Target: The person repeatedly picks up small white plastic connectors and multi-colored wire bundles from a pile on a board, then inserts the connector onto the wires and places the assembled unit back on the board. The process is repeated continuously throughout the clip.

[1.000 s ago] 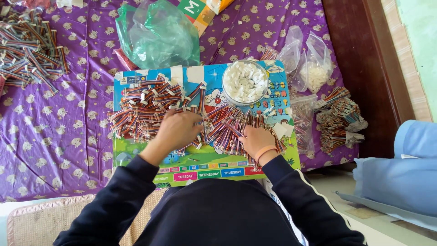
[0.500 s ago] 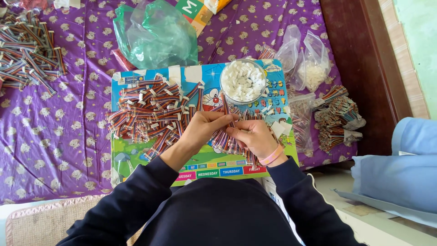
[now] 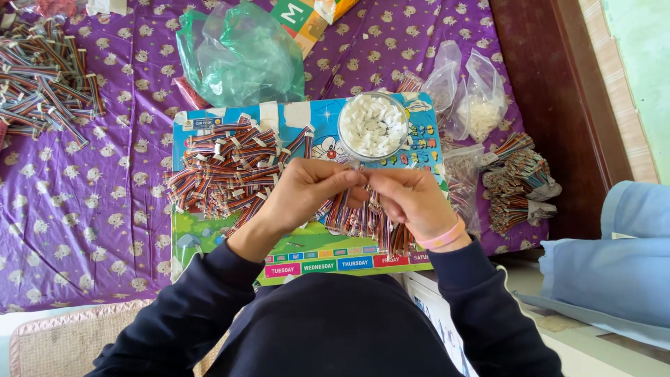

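Rainbow-striped ribbon cable piece [image 3: 347, 202], short and flat, sits pinched between both hands just above the colourful cartoon-printed play board [image 3: 209, 241] that lies on the purple patterned bedsheet [image 3: 84, 209]. The left hand [image 3: 307, 192] has its fingers [image 3: 342, 180] curled nearly closed on the cable's upper end; the right hand [image 3: 412, 202], with a pink band at the wrist, closes its fingertips [image 3: 373, 183] against the same spot, so the two hands touch. Whether a small white part is held there too cannot be told. Just beyond the hands stands a round clear bowl of white plastic connectors [image 3: 373, 126]. A heap of finished striped cables [image 3: 227, 171] covers the board's left half, and more lie under the right hand. A crumpled green plastic bag [image 3: 241, 56] rests above the board, clear plastic bags [image 3: 474, 98] at its right edge, and a strip of coloured rectangular labels [image 3: 328, 264] runs along its near edge.
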